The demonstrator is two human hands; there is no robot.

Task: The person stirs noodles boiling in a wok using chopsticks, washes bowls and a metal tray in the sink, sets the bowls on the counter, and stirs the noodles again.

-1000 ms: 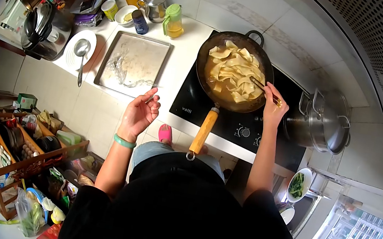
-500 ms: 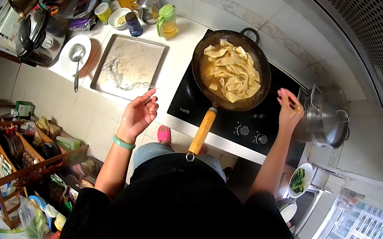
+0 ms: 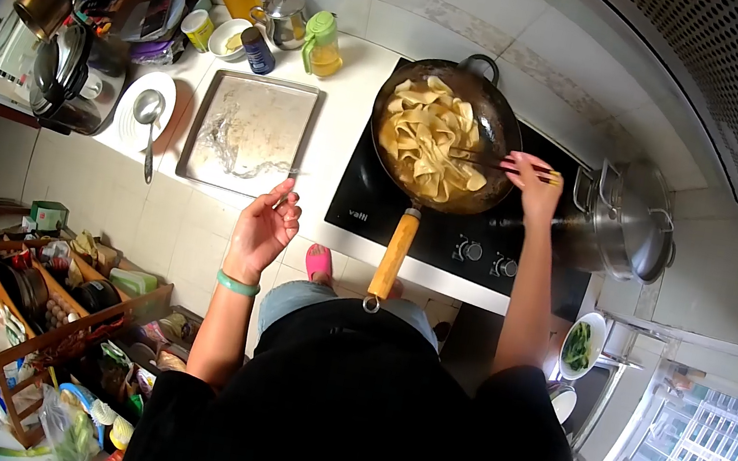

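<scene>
My right hand point(image 3: 536, 182) is closed around a pair of chopsticks point(image 3: 483, 160), whose tips reach into the wide noodles point(image 3: 429, 133) on their right side. The noodles lie in brown broth in a dark wok point(image 3: 504, 126) on the black stove point(image 3: 351, 190). The wok's wooden handle point(image 3: 395, 253) points toward my body. My left hand point(image 3: 265, 225), with a green bangle at the wrist, is raised palm up with loosely curled fingers, just below the metal tray point(image 3: 253, 133). Nothing shows in it. Crumpled clear plastic point(image 3: 225, 148) lies in the tray.
Left of the tray, a spoon rests on a white plate point(image 3: 132, 118). Behind stand a green-lidded jug point(image 3: 322, 47), a dark jar point(image 3: 257, 53) and a kettle point(image 3: 283, 18). A large steel pot point(image 3: 627, 235) and a bowl of greens point(image 3: 581, 346) are at the right.
My right hand moved away from the wok to the right, then back left, with the chopsticks now in the noodles. The noodles have shifted and bunched. My left hand has barely moved.
</scene>
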